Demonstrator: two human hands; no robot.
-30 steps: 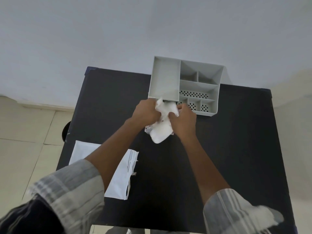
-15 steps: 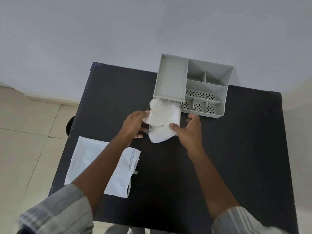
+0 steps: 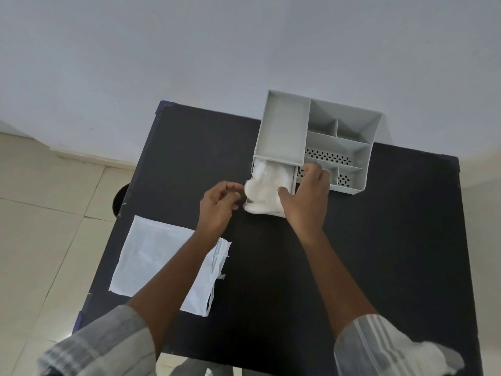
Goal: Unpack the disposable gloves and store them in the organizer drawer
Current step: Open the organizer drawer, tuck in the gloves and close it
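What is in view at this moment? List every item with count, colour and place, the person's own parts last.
table: one, black, centre of view, on a pale tiled floor.
organizer: one, grey, far edge of the table, several open compartments.
drawer: one, grey, pulled out at the organizer's near left.
gloves: one white bundle, in the open drawer.
bag: one, white, flat at the table's near left, partly under the left forearm.
left hand: open, just left of the drawer.
right hand: resting on the drawer's right side.
sleeves: two, grey plaid.
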